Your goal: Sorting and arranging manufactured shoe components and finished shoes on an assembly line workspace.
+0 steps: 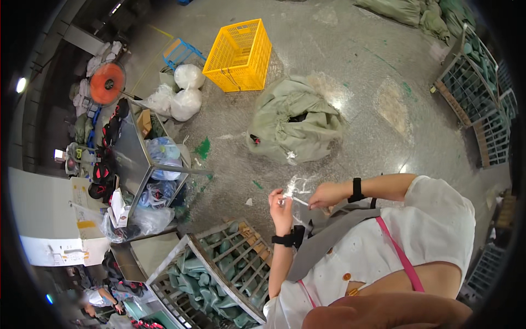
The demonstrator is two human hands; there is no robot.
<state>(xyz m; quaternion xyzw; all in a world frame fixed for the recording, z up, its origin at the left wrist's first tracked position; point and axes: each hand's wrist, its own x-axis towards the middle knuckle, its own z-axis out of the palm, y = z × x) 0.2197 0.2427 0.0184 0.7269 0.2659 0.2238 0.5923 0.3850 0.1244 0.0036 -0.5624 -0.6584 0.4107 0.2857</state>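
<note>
In front of my body, my left hand [281, 210] pinches a bunch of thin white strings [296, 185]. Close on its right, my right hand [327, 196] has its fingers closed on the same bunch, and a white length spans the gap between the two hands. Loose ends spread out above my fingers. On the floor beyond the hands lies a big olive-green sack [296, 109], bulging, its mouth gathered around a dark opening. A small white scrap sits on the sack's near side. Neither hand touches the sack.
A yellow plastic crate [257, 82] stands past the sack, with white plastic bags [186, 104] to its left. A metal-framed bench [129, 153] and an orange fan [107, 83] are at left. Barred cages [192, 247] of green pieces stand near left and far right.
</note>
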